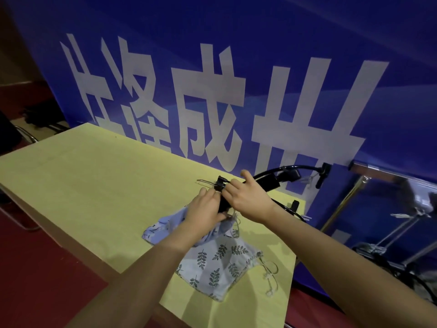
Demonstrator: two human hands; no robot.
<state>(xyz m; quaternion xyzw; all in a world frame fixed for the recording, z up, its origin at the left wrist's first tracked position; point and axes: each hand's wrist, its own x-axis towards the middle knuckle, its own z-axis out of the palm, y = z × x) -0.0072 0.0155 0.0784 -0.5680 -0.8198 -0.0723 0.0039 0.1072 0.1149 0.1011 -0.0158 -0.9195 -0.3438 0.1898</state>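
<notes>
**Desk:** What is in your hands?

**Me:** A black clip (pixel 221 184) with thin metal prongs pointing left, raised above the yellow table (pixel 94 176). My left hand (pixel 205 208) curls round the stem just under the clip, fingers on one side and thumb below. My right hand (pixel 248 197) wraps the black arm (pixel 267 181) just behind the clip, with the thumb lifted.

**Desk:** Where does that arm go?

**Me:** It bends away to the right, to a clamp (pixel 323 174) at the foot of the blue banner (pixel 260 43) with the big white characters.

**Desk:** And the fabric?

**Me:** A blue cloth (pixel 160 227) lies on the table and rises, bunched, to the heel of my left hand, touching the stem. I cannot tell whether my fingers pinch it as well. Nearer me, touching the cloth, a pale pouch (pixel 220 263) printed with dark leaves lies flat near the table's right corner. Its cords (pixel 269 274) trail loose on its right side.

**Desk:** Anything beyond the table?

**Me:** Red floor (pixel 42 268) to the left, with dark chair legs at the far edge. To the right, below the banner, there are metal stands (pixel 390 233), and a second clamp (pixel 294 205) sits on the table's far edge.
</notes>
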